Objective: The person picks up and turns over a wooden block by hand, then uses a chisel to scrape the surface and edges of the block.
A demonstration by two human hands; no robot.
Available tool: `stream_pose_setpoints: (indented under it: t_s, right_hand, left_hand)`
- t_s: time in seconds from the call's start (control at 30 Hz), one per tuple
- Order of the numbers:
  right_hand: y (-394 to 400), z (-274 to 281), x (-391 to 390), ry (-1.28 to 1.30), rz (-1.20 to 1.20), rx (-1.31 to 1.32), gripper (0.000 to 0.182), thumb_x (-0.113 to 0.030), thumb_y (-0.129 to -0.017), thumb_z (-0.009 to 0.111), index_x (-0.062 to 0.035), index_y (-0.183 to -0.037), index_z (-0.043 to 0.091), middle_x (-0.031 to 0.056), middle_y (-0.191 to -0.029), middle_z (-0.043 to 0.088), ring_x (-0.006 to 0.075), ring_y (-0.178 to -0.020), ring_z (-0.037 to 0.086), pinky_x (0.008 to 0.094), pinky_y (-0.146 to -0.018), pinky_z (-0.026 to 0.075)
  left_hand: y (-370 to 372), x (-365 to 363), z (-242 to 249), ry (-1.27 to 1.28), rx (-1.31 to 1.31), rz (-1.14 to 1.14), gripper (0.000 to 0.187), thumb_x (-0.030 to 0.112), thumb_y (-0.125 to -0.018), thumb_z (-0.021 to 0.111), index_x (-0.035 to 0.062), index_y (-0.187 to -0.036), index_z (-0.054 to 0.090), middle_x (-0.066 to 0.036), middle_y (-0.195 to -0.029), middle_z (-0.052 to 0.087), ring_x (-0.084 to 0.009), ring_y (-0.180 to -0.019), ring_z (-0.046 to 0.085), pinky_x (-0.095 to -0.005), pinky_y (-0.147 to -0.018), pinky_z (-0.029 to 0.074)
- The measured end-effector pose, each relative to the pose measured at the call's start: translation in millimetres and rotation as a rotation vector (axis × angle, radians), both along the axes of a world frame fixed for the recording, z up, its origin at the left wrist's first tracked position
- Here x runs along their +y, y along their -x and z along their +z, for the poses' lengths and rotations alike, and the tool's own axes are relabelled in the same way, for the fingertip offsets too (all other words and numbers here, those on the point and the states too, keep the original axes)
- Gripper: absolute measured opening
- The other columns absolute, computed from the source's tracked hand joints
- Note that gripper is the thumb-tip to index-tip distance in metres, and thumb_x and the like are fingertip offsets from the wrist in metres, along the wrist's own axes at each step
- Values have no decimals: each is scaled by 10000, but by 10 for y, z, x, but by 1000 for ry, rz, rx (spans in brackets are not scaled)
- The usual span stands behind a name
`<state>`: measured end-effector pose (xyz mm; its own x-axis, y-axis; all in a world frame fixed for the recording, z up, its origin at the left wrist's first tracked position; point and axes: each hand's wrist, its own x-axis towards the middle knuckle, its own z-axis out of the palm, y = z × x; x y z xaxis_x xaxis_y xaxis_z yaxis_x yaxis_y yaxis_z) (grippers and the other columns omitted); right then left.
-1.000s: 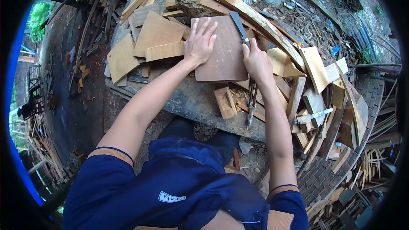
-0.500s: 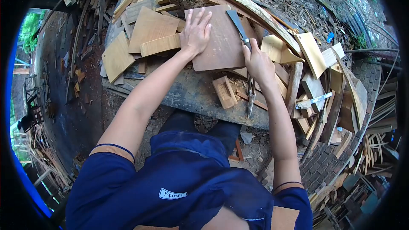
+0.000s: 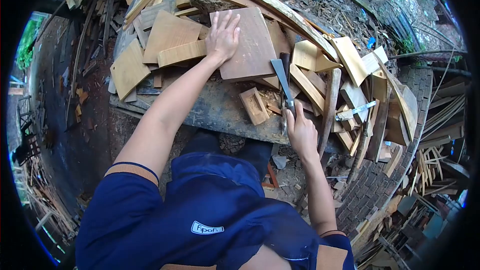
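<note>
A flat reddish-brown board (image 3: 250, 45) lies on the worn workbench (image 3: 210, 115). My left hand (image 3: 223, 37) rests on the board's left part with its fingers spread. My right hand (image 3: 302, 132) is closed round the handle of a tool with a flat, dark blade (image 3: 281, 77). The blade points up and left, just off the board's lower right corner. Between the board and the bench's front edge sits a small wooden block (image 3: 254, 106) with a hollow in it. Another long tool beside the blade is partly hidden by my right hand and the blade.
Light wood pieces (image 3: 172, 35) are piled left of the board. More offcuts (image 3: 350, 60) and a stick (image 3: 330, 105) lie to the right, with a white-and-blue strip (image 3: 356, 111) among them. A long curved plank (image 3: 285, 12) runs behind the board.
My right hand has drawn the bladed tool down and away from the board's right edge. My left hand stays on the board. The whole view has shifted slightly.
</note>
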<state>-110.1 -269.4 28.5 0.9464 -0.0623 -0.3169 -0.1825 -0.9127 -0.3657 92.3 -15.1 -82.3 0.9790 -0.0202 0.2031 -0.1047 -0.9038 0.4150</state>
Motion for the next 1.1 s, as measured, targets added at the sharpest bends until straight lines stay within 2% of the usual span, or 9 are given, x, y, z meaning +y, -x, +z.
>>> stream_pose_setpoints:
  t_s: [0.17, 0.27, 0.37, 0.53, 0.7, 0.73, 0.83, 0.93, 1.1]
  right_hand:
    - [-416, -95, 96, -36, -21, 21, 397, -417, -1002, 463, -147, -1292, 489, 293, -810, 667, 497, -807, 652, 585, -703, 518]
    - [-205, -52, 86, -83, -27, 18, 395, -417, -1003, 462, -143, -1287, 490, 288, -827, 673, 500, -815, 648, 599, -715, 506]
    - [110, 11, 112, -116, -90, -19, 338, -408, -1008, 452, -133, -1198, 496, 281, -806, 668, 501, -811, 646, 603, -707, 500]
    - [-741, -258, 225, -182, -39, -40, 350, -420, -1010, 433, -114, -1172, 490, 309, -820, 660, 522, -826, 636, 615, -731, 498]
    - [-331, -187, -48, -190, -30, 41, 409, -438, -1008, 434, -146, -1293, 468, 325, -900, 660, 525, -904, 626, 596, -760, 495]
    - [-216, -203, -112, -186, 11, 20, 403, -428, -1012, 423, -166, -1317, 457, 296, -827, 674, 502, -806, 656, 602, -711, 515]
    - [-308, -256, -186, -208, 54, -10, 370, -414, -1014, 420, -148, -1267, 465, 292, -823, 675, 503, -799, 657, 604, -708, 516]
    - [-956, -333, -40, -241, 125, -32, 323, -388, -1018, 413, -92, -1136, 464, 306, -828, 669, 503, -796, 657, 600, -697, 521]
    - [-1139, -478, -22, -357, 138, -42, 310, -368, -1019, 414, -93, -1157, 449, 316, -844, 664, 515, -792, 648, 614, -697, 515]
  left_hand:
    - [9, -16, 67, -36, 55, -3, 440, 347, -1001, 449, 260, -1431, 490, -3, -1568, 345, -332, -1472, 229, -487, -1148, 341]
    - [-75, 32, -178, -47, -49, -32, 447, 357, -1002, 445, 258, -1437, 482, 0, -1574, 336, -335, -1474, 221, -479, -1159, 326]
    - [5, -6, 57, -45, 52, -21, 464, 372, -1008, 428, 253, -1456, 458, -10, -1584, 317, -345, -1475, 213, -460, -1180, 292]
    - [37, -11, -10, -90, 103, -13, 494, 405, -1015, 404, 257, -1486, 412, -20, -1598, 289, -347, -1483, 193, -468, -1189, 270]
    - [240, -249, 149, -202, 196, 86, 536, 448, -1021, 368, 287, -1530, 327, 2, -1631, 215, -325, -1499, 162, -544, -1171, 254]
    - [238, -304, 204, -228, 238, 134, 543, 455, -1022, 356, 291, -1538, 307, 7, -1635, 205, -317, -1502, 158, -568, -1163, 250]
    - [267, -350, 136, -239, 229, 174, 555, 473, -1019, 352, 312, -1546, 284, 25, -1642, 181, -295, -1511, 133, -614, -1147, 244]
    - [260, -351, 158, -224, 228, 196, 555, 479, -1015, 363, 325, -1543, 287, 33, -1643, 177, -279, -1517, 116, -629, -1149, 232]
    - [333, -456, 143, -233, 215, 266, 541, 468, -1012, 379, 329, -1531, 318, 31, -1634, 214, -267, -1510, 153, -606, -1155, 233]
